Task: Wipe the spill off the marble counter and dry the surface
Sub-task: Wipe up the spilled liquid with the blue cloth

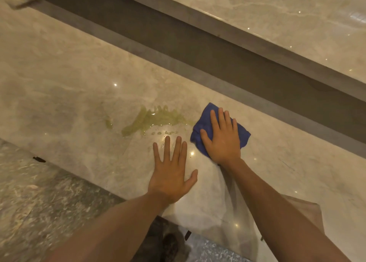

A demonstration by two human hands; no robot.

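A yellow-green spill (152, 120) lies smeared in streaks across the beige marble counter (69, 95), with small droplets just below it. My right hand (221, 141) presses flat on a blue cloth (208, 113) at the right end of the spill. The cloth is crumpled, and its corners stick out beyond my fingers. My left hand (171, 169) rests flat on the counter with fingers spread, just below the spill and left of the cloth. It holds nothing.
A dark recessed ledge (198, 49) runs diagonally behind the counter, with a higher marble shelf (277, 14) beyond it. The counter's near edge drops to a speckled floor (39, 198). A folded tan cloth (309, 212) lies by my right forearm.
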